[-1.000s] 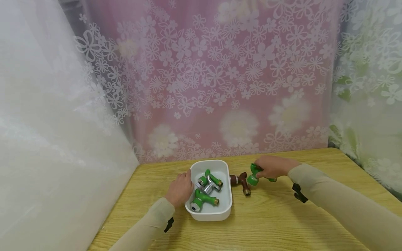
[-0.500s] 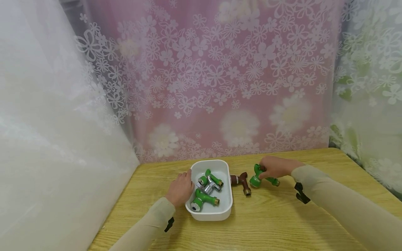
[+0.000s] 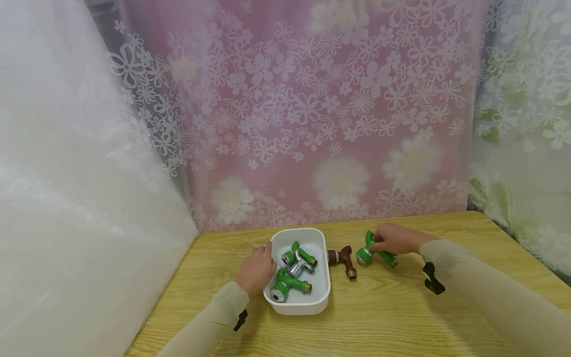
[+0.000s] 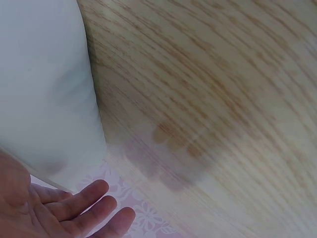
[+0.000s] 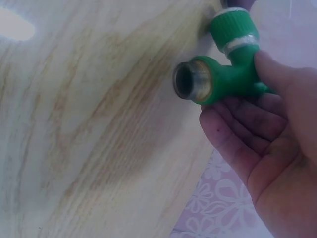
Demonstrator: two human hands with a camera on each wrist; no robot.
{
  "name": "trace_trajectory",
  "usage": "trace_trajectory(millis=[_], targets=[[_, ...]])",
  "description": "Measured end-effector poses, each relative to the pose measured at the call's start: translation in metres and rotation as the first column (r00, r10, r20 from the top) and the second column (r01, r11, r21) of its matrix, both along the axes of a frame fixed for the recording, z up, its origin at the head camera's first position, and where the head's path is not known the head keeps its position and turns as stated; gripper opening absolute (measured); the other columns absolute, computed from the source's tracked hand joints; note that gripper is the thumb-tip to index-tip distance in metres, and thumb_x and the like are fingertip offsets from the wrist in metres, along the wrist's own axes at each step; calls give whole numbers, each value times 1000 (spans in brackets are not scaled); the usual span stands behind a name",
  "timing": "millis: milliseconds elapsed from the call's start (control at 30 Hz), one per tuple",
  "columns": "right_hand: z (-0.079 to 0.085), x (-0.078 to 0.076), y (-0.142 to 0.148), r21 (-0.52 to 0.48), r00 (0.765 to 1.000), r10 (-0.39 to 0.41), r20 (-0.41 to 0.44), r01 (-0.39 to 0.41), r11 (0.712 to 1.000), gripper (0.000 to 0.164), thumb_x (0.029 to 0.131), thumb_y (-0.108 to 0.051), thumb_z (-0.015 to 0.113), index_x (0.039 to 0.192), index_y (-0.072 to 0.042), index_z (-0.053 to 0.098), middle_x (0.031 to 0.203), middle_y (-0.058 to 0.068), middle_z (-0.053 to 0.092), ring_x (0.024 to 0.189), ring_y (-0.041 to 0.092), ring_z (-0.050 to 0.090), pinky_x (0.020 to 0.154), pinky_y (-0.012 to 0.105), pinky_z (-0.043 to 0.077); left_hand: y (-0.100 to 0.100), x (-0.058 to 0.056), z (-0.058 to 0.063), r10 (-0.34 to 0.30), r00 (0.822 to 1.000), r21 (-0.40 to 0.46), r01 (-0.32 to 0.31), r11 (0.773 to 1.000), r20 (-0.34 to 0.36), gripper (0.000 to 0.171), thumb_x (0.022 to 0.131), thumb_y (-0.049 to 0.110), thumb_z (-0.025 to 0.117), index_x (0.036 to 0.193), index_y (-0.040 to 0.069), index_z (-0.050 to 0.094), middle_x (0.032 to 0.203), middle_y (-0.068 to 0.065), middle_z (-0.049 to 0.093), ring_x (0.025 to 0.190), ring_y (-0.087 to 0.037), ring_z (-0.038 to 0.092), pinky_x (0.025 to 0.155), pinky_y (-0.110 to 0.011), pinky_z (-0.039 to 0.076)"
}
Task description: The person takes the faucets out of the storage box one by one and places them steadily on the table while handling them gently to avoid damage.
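My right hand (image 3: 394, 239) pinches a green tap (image 3: 365, 255) with a brass end, over the right part of the table. In the right wrist view, the thumb lies on one side of the green tap (image 5: 235, 79) and the fingers curl beneath it. My left hand (image 3: 256, 270) rests at the left rim of a white tub (image 3: 300, 308). From the left wrist, its fingers (image 4: 91, 210) look loose, close to the tub wall. Two green taps, the front one (image 3: 290, 281) larger in view, lie inside with a chrome tap (image 3: 300, 267). A brown tap (image 3: 344, 256) lies against the tub's right side.
The wood-grain table (image 3: 379, 317) carries everything. A pink flowered curtain (image 3: 312, 124) hangs behind its back edge. White sheeting (image 3: 89, 198) covers the left side, and a green-and-white flowered curtain (image 3: 526, 148) hangs at the right.
My right hand has moved slightly right with the green tap, away from the brown tap, and the green tap has turned a little. The left hand and the tub stay in place.
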State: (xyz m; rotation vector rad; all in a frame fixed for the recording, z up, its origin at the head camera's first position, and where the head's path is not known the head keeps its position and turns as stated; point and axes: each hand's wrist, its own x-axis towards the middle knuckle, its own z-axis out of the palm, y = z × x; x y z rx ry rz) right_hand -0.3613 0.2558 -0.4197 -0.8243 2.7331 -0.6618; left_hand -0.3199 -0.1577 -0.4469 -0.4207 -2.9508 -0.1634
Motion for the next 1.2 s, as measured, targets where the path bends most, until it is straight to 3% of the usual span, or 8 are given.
trace_trajectory(millis=[300,533,800,1033,1200], targets=[[-4,2,1,19,999,-32,-14,32,999,38,104,-23,56,69,-9,58,55,-7,44,47,6,39,50,22,37,0,-3,-1,10,1000,6,-10,1000,15,52,104,22,46,150,-2,39,134,-21,59,126,-35,56,98,-51,54],[-8,3,4,71,996,-83,17,81,994,42,105,-29,53,69,-12,65,56,-2,57,47,7,43,50,24,40,0,-3,-2,7,1000,0,-7,1000,3,52,104,22,46,149,-2,39,133,-21,60,126,-35,56,96,-51,54],[-21,-1,8,99,996,-82,-42,86,991,45,105,-28,52,63,-14,61,51,-8,42,45,6,34,50,23,36,1,-1,0,17,1000,17,-18,1000,16,52,104,22,46,150,-2,39,133,-21,59,126,-36,56,97,-52,54],[-23,4,5,142,988,-87,-128,105,984,39,104,-28,55,67,-16,58,57,-4,48,50,9,42,55,26,38,1,0,2,22,999,28,-23,999,30,52,104,22,46,151,-1,38,135,-21,58,128,-36,55,99,-52,53],[-22,5,3,196,977,-62,-205,103,975,23,101,-30,60,84,-16,55,73,-2,53,60,10,46,57,28,39,1,0,2,11,1000,18,-11,1000,20,52,104,21,47,149,-2,39,133,-22,59,125,-36,56,96,-52,55]])
